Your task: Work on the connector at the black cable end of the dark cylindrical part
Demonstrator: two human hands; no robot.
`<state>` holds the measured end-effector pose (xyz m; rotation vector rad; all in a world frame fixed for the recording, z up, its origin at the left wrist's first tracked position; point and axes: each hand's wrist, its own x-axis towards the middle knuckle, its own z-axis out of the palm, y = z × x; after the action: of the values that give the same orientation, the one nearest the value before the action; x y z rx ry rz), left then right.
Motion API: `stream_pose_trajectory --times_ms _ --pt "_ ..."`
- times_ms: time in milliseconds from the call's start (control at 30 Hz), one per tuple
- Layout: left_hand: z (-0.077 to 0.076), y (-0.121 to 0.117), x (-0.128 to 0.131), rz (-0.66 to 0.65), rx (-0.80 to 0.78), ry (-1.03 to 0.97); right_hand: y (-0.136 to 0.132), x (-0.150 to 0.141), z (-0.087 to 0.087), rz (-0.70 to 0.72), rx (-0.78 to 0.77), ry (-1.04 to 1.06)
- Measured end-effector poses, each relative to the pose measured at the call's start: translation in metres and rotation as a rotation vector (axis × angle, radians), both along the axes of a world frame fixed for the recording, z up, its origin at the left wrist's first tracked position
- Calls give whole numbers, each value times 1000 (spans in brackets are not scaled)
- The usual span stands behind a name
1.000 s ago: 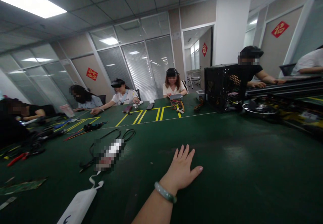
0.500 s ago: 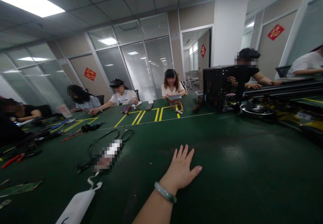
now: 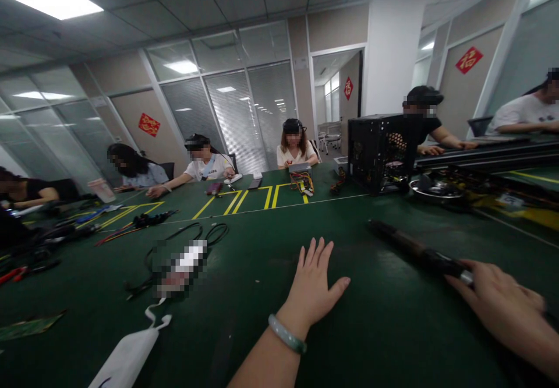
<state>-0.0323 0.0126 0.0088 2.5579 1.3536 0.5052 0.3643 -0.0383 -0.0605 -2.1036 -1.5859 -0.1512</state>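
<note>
My left hand (image 3: 312,286) lies palm down on the green table mat (image 3: 244,318), fingers spread, holding nothing. A pale green bangle (image 3: 287,334) circles its wrist. At the right, my right hand (image 3: 502,295) is closed around the near end of a long black rod-shaped tool (image 3: 419,251), with a silver collar beside the fingers. Blur hides the tool's exact kind. It slants toward the far left, its narrow tip pointing away from me. Whether the tip touches the mat I cannot tell.
A black computer case (image 3: 379,152) stands beyond the hands. To its right sit a round metal dish (image 3: 437,190) and computer parts. A white pouch (image 3: 126,359), black cables (image 3: 217,235) and a circuit board (image 3: 30,327) lie leftward. Several people sit around the table.
My right hand has come into view from the right, gripping the long black tool. My left hand stays flat in nearly the same place. The view has shifted slightly.
</note>
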Motion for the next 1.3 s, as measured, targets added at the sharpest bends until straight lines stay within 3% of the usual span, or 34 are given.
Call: stream_pose_trajectory --times_ms 133,267,433,533,667,800,1067,1300 --pt "15 -9 7 -37 193 -51 28 -88 14 345 -65 -17" --pt "16 -10 8 -84 247 -71 44 -172 37 679 -99 -15" --pt "4 -2 5 -8 170 -81 56 -227 47 911 -157 -50" --pt "2 1 3 42 151 -84 54 -231 54 899 -133 -34" --pt "5 1 2 27 160 -89 41 -216 71 705 1 -84" --pt "3 0 4 -74 184 -65 25 -200 78 539 -181 -75" --pt "0 0 8 -57 140 -8 22 -205 67 611 -312 40" --pt "8 -3 6 18 98 -11 38 -187 61 766 -442 628"
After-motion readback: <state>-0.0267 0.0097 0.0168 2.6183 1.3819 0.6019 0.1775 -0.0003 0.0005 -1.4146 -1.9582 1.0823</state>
